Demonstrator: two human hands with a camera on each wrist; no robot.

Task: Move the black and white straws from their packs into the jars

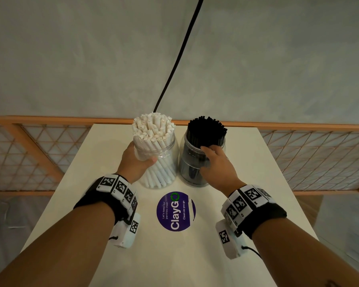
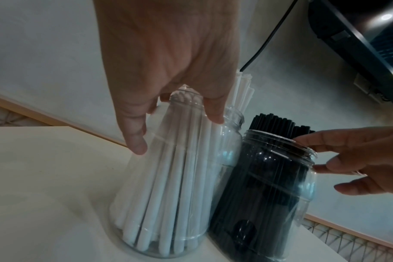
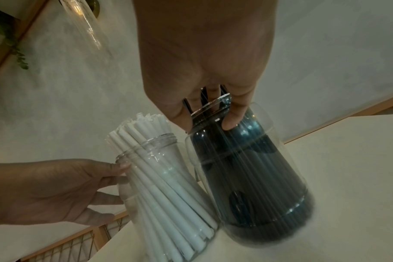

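Note:
Two clear jars stand side by side at the far middle of the white table (image 1: 249,183). The left jar (image 1: 168,155) is packed with white straws (image 1: 151,127). The right jar (image 1: 188,162) is packed with black straws (image 1: 205,129). My left hand (image 1: 140,155) grips the white-straw jar (image 2: 180,177) at its shoulder, thumb in front and fingers behind. My right hand (image 1: 205,158) holds the black-straw jar (image 3: 247,177) at its neck, thumb and fingers (image 3: 232,122) curled over the rim. The jars touch each other. No straw packs are in view.
A round purple sticker (image 1: 175,211) lies flat on the table just in front of the jars. A black cable (image 1: 180,48) runs up the grey wall behind them. A wooden lattice railing (image 1: 29,154) flanks the table on both sides.

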